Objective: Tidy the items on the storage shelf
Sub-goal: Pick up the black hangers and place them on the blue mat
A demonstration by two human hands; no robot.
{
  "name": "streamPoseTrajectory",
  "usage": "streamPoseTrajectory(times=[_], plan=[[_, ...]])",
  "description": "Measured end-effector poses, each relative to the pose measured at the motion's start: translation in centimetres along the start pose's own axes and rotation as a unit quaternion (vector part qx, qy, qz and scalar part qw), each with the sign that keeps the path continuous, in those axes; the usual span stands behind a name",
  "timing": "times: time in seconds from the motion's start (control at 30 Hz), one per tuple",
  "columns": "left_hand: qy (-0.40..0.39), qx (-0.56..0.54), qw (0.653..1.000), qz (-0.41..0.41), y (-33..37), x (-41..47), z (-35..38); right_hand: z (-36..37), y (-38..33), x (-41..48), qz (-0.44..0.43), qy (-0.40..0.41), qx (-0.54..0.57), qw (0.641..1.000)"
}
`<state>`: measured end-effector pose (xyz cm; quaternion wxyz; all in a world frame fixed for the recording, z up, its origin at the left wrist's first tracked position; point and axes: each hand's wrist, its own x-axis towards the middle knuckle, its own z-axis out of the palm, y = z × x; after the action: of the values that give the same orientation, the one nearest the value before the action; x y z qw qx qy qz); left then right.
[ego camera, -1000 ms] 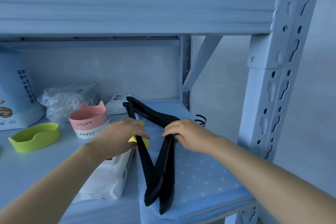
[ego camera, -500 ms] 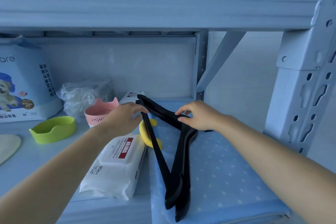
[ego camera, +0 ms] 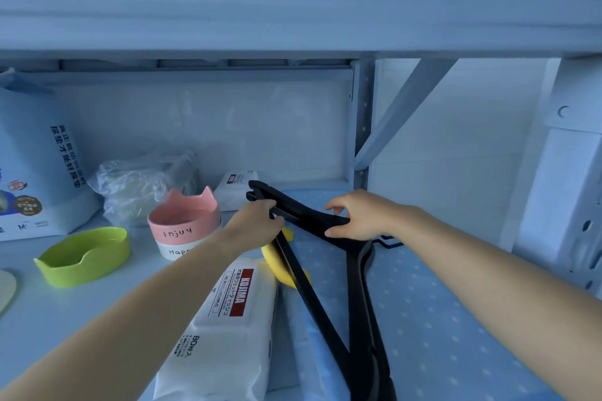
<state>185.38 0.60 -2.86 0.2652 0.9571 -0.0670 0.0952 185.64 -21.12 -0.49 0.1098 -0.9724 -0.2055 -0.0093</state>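
Observation:
A stack of black clothes hangers [ego camera: 355, 290] lies on a folded blue dotted cloth [ego camera: 433, 312] at the right end of the shelf. My left hand [ego camera: 254, 225] grips the hangers' far arm near its tip. My right hand [ego camera: 361, 215] pinches the stack at its top bend, by the hooks [ego camera: 387, 239]. A yellow object [ego camera: 283, 267] lies partly hidden under the hangers. A white wipes pack [ego camera: 224, 329] lies left of the cloth.
A pink cat-ear bowl [ego camera: 184, 221] stacked on a white one, a green bowl [ego camera: 86, 255], a clear plastic bag [ego camera: 140, 179], a blue pet-pad bag [ego camera: 35, 169] and a small white pack [ego camera: 236, 189] stand on the shelf. A shelf post [ego camera: 566, 192] rises at right; the upper shelf hangs low.
The view has shifted left and closer. Both hands have stayed on the hangers, sliding toward the far end, and the stack has moved slightly deeper onto the cloth.

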Motion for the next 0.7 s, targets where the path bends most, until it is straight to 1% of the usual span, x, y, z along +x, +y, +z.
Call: streamPoseTrajectory(times=[0.13,0.23,0.4,0.57,0.7], plan=[[-0.016,-0.039,0.999,0.014,0.0,-0.2,0.1,0.7,0.2,-0.3,0.005,-0.01,0.003,1.0],[-0.011,-0.065,0.998,0.0,-0.3,0.1,0.2,1.0,0.2,-0.4,0.008,-0.007,0.018,1.0],[-0.019,-0.094,0.995,0.01,-0.2,1.1,0.4,1.5,0.3,-0.2,0.024,0.005,0.001,1.0],[-0.033,-0.072,0.997,0.012,0.0,1.8,0.4,1.5,0.8,0.3,0.043,0.01,0.012,0.999],[-0.017,-0.041,0.999,0.032,0.1,0.8,0.2,1.6,1.0,0.0,0.023,0.018,0.027,0.999]])
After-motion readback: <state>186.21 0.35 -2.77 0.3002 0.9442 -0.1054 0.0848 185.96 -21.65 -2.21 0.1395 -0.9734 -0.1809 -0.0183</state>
